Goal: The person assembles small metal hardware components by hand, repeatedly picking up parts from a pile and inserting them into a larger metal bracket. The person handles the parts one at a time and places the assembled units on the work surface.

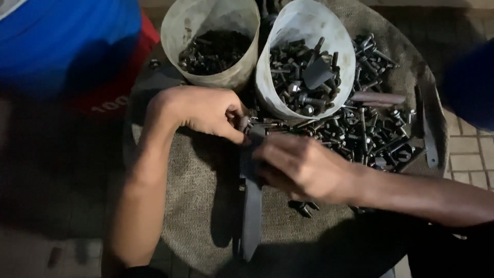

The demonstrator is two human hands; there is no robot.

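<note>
Fingers (234,128) of the left hand (206,110) pinch a small dark metal bolt (243,123) at the top end of a long flat dark metal bar (251,206). The right hand (303,164) lies across the bar's upper part, fingers curled and pressed together over it; whether they grip the bar can't be told, as motion blur hides the tips. The bar runs down toward the near edge of the round worktop covered w/ coarse grey-brown burlap cloth (200,195). Just right of both hands: a loose heap of dark steel bolts & nuts (370,128). Beyond the hands stand two white plastic buckets, the left-side bucket (211,41) & the right-side bucket (303,56), each holding more bolts. A brown rod-shaped handle (378,98) rests on the heap. Blue plastic drum (67,36) at far left.
</note>
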